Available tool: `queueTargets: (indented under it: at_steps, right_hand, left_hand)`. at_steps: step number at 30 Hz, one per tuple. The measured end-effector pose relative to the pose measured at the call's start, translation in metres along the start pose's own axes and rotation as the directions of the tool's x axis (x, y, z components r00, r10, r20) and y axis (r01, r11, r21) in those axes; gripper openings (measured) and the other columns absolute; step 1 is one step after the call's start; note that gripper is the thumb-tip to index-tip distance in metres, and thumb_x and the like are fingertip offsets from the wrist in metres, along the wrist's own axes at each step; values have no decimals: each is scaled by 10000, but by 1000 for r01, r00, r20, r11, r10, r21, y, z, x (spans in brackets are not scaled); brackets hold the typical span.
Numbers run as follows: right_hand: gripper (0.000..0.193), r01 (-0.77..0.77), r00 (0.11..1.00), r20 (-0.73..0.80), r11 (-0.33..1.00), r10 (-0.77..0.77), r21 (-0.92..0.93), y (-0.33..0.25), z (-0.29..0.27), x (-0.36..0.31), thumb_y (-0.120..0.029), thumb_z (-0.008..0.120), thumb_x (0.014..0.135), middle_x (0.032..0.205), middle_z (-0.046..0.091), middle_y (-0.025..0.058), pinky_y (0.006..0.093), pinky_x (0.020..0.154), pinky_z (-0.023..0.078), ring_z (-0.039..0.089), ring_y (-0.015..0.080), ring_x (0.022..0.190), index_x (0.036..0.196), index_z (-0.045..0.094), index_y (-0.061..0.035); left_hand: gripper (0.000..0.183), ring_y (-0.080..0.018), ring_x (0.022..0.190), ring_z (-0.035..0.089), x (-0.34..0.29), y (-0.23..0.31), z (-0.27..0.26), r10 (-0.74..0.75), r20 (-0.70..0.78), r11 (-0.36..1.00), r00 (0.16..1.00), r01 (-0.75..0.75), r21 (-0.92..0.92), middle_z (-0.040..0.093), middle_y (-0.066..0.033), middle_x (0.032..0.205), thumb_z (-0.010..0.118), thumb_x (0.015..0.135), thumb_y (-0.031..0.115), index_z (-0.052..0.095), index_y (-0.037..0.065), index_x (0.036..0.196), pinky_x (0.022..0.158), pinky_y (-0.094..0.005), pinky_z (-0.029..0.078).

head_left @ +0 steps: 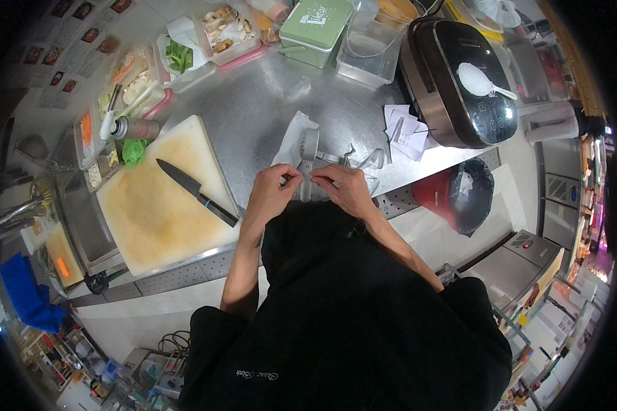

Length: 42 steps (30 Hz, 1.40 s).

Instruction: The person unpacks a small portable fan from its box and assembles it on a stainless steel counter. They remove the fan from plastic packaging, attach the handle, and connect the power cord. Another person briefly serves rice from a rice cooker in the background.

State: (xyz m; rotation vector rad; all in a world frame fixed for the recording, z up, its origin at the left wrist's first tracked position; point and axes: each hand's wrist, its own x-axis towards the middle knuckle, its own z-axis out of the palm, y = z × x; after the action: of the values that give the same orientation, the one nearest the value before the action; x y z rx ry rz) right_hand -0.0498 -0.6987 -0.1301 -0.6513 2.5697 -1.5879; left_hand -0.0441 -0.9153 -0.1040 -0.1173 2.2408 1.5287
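Observation:
My left hand (273, 194) and my right hand (345, 188) meet at the counter's front edge, just in front of my black clothing. Thumb and fingers of each are pinched together, on either side of a slim grey piece (306, 179). Whatever lies between the fingertips is too small to make out. A grey, rounded metal-looking part (309, 145) stands just beyond the fingers, its kind unclear. Crumpled white paper or film (294, 140) lies beside it on the left. Past my right hand are silvery, looped metal pieces (370, 159), partly covered by the hand.
A black knife (185, 179) rests on the large cutting board (147, 212) at left. Food containers (227, 31), a green box (315, 31) and a clear tub (369, 58) line the back. Right are paper slips (408, 130), a rice cooker (452, 82) and a black-lined bin (472, 195).

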Motion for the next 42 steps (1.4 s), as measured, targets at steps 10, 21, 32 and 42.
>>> queueTargets:
  at_steps: [10, 21, 32, 42]
  right_hand:
    - [170, 46, 999, 2, 998, -46, -43, -5, -1, 0, -86, 751, 897, 910, 736, 111, 373, 647, 561, 721, 288, 738, 1063, 741, -50]
    - [123, 10, 1000, -20, 1000, -10, 8, -4, 2, -3, -49, 741, 888, 893, 741, 111, 365, 655, 575, 736, 284, 754, 1005, 723, -19]
    - [100, 24, 997, -73, 999, -28, -48, -1, 3, -7, -43, 728, 895, 902, 739, 113, 363, 645, 569, 734, 291, 758, 993, 716, -28]
    - [124, -126, 991, -52, 992, 126, 2, 8, 6, -8, -47, 717, 901, 879, 744, 130, 367, 656, 571, 738, 294, 744, 1020, 727, -16]
  left_hand:
    - [171, -170, 761, 719, -1, 3, 2, -19, 23, 1000, 1000, 19, 22, 739, -114, 949, 686, 966, 96, 708, -54, 1045, 653, -291, 595]
    - [164, -154, 802, 717, 0, -1, 3, -36, 52, 999, 998, 37, -28, 739, -105, 951, 690, 967, 96, 709, -52, 1037, 678, -290, 607]
    - [182, -148, 845, 711, 4, -4, 7, -97, 178, 900, 979, 163, -403, 736, -91, 946, 690, 976, 80, 721, -27, 1121, 750, -278, 586]
    - [136, -138, 798, 696, 12, -33, 8, -76, 12, 938, 997, 76, -337, 718, -68, 869, 726, 942, 79, 733, -24, 1030, 759, -292, 569]
